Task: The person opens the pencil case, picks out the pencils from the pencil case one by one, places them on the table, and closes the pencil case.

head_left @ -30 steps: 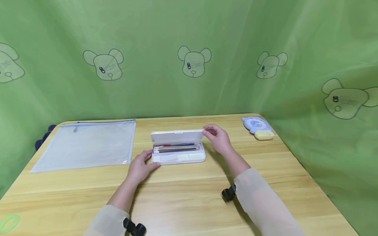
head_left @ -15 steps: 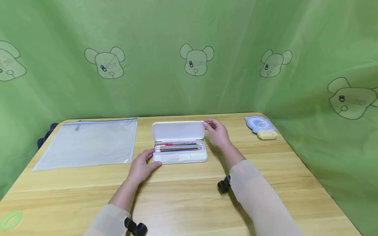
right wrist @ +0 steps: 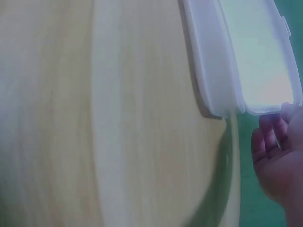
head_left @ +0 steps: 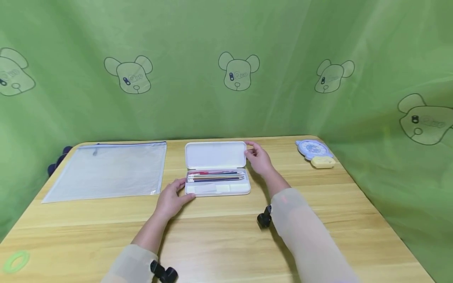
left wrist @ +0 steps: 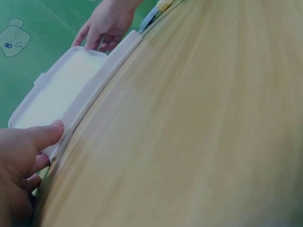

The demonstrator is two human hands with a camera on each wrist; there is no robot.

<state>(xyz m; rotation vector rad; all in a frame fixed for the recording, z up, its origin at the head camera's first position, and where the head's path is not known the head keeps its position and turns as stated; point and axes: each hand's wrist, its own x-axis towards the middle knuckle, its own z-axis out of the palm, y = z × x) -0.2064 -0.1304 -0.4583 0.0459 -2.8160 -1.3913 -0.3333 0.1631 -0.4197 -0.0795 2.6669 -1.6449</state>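
A white pencil case (head_left: pixel 240 189) lies on the table with its lid (head_left: pixel 216 154) raised. Several pencils (head_left: pixel 216 177) fill its rear compartment, and small white pieces, perhaps erasers, sit in the front one. My left hand (head_left: pixel 169 201) grips the case's left end, thumb at the front corner and fingers along the side. On the lid's right edge, my right hand (head_left: pixel 260 159) pinches with thumb and fingers. In the right wrist view the right hand (right wrist: pixel 281 151) has its thumb on the lid's inner side; the case's contents are hidden there.
A clear zip pouch (head_left: pixel 106 173) lies flat at the left. Toward the far right corner are a blue clock-like disc (head_left: pixel 313 148) and a yellow block (head_left: pixel 323 162). A green ring (head_left: pixel 16 261) lies at the near left. Green curtain (head_left: pixel 184 98) hangs behind the table.
The lid has swung up and back, from half raised to wide, with my right hand moving along with it. My left hand has stayed on the case's left end.
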